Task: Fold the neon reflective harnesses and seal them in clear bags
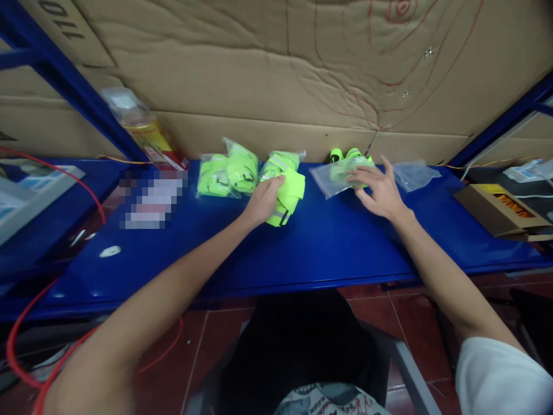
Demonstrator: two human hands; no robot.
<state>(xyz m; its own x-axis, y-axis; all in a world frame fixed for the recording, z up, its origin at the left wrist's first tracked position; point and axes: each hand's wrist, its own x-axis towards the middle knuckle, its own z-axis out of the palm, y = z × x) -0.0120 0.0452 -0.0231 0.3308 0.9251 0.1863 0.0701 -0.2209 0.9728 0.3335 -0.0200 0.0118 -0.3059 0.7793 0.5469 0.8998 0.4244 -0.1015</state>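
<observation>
Printed fabric (pixel 332 400) and dark clothing (pixel 298 351) fill the bottom centre of the frame as a seated person works with both bare arms stretched over a blue tabletop (pixel 345 248). At centre, the left hand (pixel 262 200) is closed on a folded fluorescent band (pixel 290 193), thumb on top, the yellow-green material hanging toward the table's front. Right of centre, the right hand (pixel 380 190) has its fingers loosely spread, fingertips at a clear plastic bag (pixel 328 180); whether they pinch the plastic cannot be told. More yellow-green rolls (pixel 353 153) stand just behind that bag, near the cardboard wall (pixel 207 75). Two bagged bundles (pixel 215 176) sit side by side left of the left hand, and a third packet (pixel 280 160) lies directly behind the held band. Flat clear plastic (pixel 415 174) rests to the right of the right hand. At upper left, a capped bottle (pixel 147 132) leans against the cardboard; at right, an open carton (pixel 503 210) shows orange contents. Red cable (pixel 9 346) loops through the lower left.
</observation>
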